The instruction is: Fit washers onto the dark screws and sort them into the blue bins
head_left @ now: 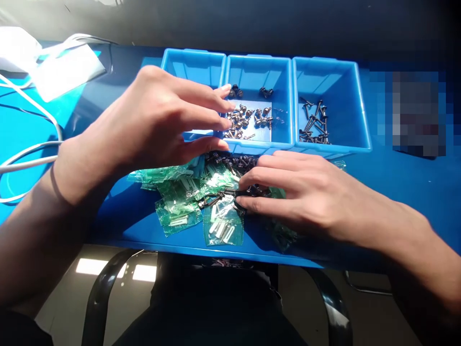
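- The left hand (151, 122) is open, fingers spread and reaching out flat above the near rim of the middle blue bin (257, 72), holding nothing that I can see.
- The right hand (298, 192) is lower, its fingers loosely curled down on the pile of dark screws (234, 161); from here I can't tell whether they are gripping any.
- That pile lies on the table in front of the bins, its long axis running roughly side to side and slanting toward the right hand, which is clearly nearer to it than the left.
- Under and around the screws are green-tinted plastic packets (221, 230) with small white pieces inside.
- The middle bin holds short dark screws, and the right blue bin (327, 86) holds longer ones.
- The left blue bin (192, 67) is partly hidden behind the left hand.
- A white cable (32, 156) runs along the blue table (406, 192) on the left.
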{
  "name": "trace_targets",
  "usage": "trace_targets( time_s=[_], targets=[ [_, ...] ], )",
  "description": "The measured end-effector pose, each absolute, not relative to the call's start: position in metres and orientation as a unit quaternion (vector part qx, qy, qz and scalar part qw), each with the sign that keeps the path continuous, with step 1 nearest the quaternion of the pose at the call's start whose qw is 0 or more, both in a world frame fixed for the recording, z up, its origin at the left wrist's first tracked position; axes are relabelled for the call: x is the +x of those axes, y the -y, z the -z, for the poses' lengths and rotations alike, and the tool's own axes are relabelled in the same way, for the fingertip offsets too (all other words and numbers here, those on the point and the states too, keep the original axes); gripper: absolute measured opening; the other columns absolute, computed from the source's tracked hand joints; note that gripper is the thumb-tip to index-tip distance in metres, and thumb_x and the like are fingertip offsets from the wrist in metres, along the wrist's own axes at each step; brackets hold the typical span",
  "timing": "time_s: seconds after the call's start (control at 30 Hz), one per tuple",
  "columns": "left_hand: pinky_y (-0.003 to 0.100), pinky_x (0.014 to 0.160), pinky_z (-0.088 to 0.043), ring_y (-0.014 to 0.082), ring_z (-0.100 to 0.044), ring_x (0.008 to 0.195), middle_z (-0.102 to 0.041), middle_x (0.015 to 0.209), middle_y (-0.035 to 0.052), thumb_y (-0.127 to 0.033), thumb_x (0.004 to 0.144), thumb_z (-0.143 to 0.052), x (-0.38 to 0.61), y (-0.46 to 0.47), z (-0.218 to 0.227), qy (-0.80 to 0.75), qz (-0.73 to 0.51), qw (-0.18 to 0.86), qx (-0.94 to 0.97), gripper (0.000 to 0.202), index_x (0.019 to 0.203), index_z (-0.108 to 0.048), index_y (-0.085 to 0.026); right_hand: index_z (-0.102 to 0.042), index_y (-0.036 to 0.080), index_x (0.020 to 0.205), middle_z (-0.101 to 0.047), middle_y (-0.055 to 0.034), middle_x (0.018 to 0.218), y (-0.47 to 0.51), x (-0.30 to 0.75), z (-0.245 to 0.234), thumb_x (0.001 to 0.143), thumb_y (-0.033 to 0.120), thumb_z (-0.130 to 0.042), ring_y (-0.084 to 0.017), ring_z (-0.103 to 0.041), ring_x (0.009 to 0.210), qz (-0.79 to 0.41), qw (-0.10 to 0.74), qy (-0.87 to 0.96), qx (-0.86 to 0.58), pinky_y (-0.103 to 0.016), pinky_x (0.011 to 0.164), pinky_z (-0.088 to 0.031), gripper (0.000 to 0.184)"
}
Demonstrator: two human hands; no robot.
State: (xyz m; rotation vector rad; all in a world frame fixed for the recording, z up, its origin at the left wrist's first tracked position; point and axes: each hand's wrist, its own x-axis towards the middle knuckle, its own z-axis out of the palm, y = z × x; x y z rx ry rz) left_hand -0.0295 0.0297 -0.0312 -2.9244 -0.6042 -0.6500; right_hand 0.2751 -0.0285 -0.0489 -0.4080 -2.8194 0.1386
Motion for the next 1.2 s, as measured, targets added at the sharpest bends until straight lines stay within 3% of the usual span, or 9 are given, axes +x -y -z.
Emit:
trace_targets(
  time_s=[0.2,0.33,0.47,0.57,0.67,0.9,1.0,1.1,1.2],
  targets=[
    [0.038,0.109,-0.078,0.0283,-0.082,0.138,-0.087,0.136,0.0057,-0.037,0.116,-0.070,-0.028,-0.029,0.033,0.193,0.215,0.092,-0.953,0.020,0.121,-0.079,-0.019,-0.077,0.016,0.109,-0.080,-0.0061,0.110,0.030,0.270,0.051,0.120,0.013,-0.052,-0.017,-0.070,0.091,-0.024,0.144,0.976,-0.161,-0.034,0.073,-0.057,0.028],
    [0.045,0.099,-0.079,0.0316,-0.085,0.132,-0.087,0.132,0.0072,-0.039,0.117,-0.065,-0.023,-0.030,0.044,0.205,0.225,0.138,-0.942,0.021,0.121,-0.075,-0.021,-0.073,0.016,0.110,-0.085,-0.0042,0.113,0.034,0.266,0.050,0.114,0.015,-0.071,-0.016,-0.078,0.097,-0.065,0.244,0.947,-0.199,-0.033,0.083,-0.068,0.004],
    [0.047,0.092,-0.073,0.0315,-0.085,0.122,-0.085,0.128,0.0073,-0.030,0.113,-0.064,-0.017,-0.019,0.047,0.202,0.264,0.158,-0.930,0.025,0.137,-0.069,-0.022,-0.076,0.024,0.114,-0.086,0.0034,0.102,0.038,0.265,0.043,0.113,0.023,-0.077,-0.013,-0.081,0.093,-0.096,0.321,0.894,-0.299,-0.030,0.092,-0.069,0.002],
    [0.048,0.096,-0.068,0.0320,-0.081,0.124,-0.081,0.139,0.0131,-0.025,0.111,-0.063,-0.016,-0.005,0.039,0.218,0.248,0.147,-0.932,0.041,0.152,-0.063,-0.017,-0.083,0.032,0.119,-0.088,0.0031,0.111,0.041,0.267,0.041,0.119,0.036,-0.066,-0.015,-0.082,0.095,-0.098,0.360,0.855,-0.361,-0.031,0.089,-0.070,0.017],
    [0.049,0.093,-0.068,0.0322,-0.081,0.125,-0.080,0.143,0.0149,-0.028,0.111,-0.065,-0.016,0.005,0.030,0.209,0.213,0.128,-0.946,0.047,0.156,-0.060,-0.016,-0.084,0.038,0.128,-0.088,0.0019,0.122,0.045,0.268,0.044,0.115,0.032,-0.071,-0.020,-0.083,0.106,-0.111,0.393,0.819,-0.403,-0.038,0.094,-0.072,0.019],
    [0.050,0.086,-0.067,0.0298,-0.081,0.126,-0.081,0.130,0.0133,-0.027,0.114,-0.054,-0.017,0.014,0.028,0.199,0.195,0.151,-0.948,0.044,0.157,-0.057,-0.017,-0.085,0.035,0.114,-0.087,-0.0025,0.112,0.046,0.261,0.039,0.113,0.046,-0.072,-0.021,-0.081,0.094,-0.219,0.386,0.788,-0.427,-0.040,0.088,-0.074,0.018],
    [0.047,0.077,-0.059,0.0306,-0.082,0.119,-0.081,0.123,0.0124,-0.031,0.113,-0.060,-0.020,0.008,0.031,0.186,0.195,0.169,-0.948,0.044,0.155,-0.059,-0.017,-0.084,0.037,0.118,-0.085,-0.0025,0.115,0.045,0.262,0.036,0.113,0.043,-0.074,-0.023,-0.081,0.100,-0.195,0.373,0.797,-0.433,-0.041,0.090,-0.074,0.014],
    [0.043,0.074,-0.051,0.0269,-0.079,0.104,-0.080,0.113,0.0048,-0.040,0.111,-0.064,-0.023,-0.002,0.035,0.190,0.226,0.191,-0.936,0.049,0.157,-0.057,-0.028,-0.083,0.034,0.124,-0.084,-0.0059,0.119,0.044,0.268,0.036,0.115,0.033,-0.069,-0.027,-0.081,0.106,-0.132,0.371,0.808,-0.439,-0.047,0.093,-0.073,0.016],
    [0.047,0.078,-0.050,0.0293,-0.076,0.102,-0.080,0.116,0.0058,-0.040,0.110,-0.059,-0.022,-0.003,0.037,0.235,0.218,0.171,-0.932,0.042,0.151,-0.059,-0.036,-0.080,0.031,0.134,-0.083,-0.0086,0.121,0.038,0.281,0.041,0.111,0.023,-0.072,-0.031,-0.081,0.108,-0.078,0.358,0.850,-0.378,-0.051,0.094,-0.073,0.026]
  ],
)
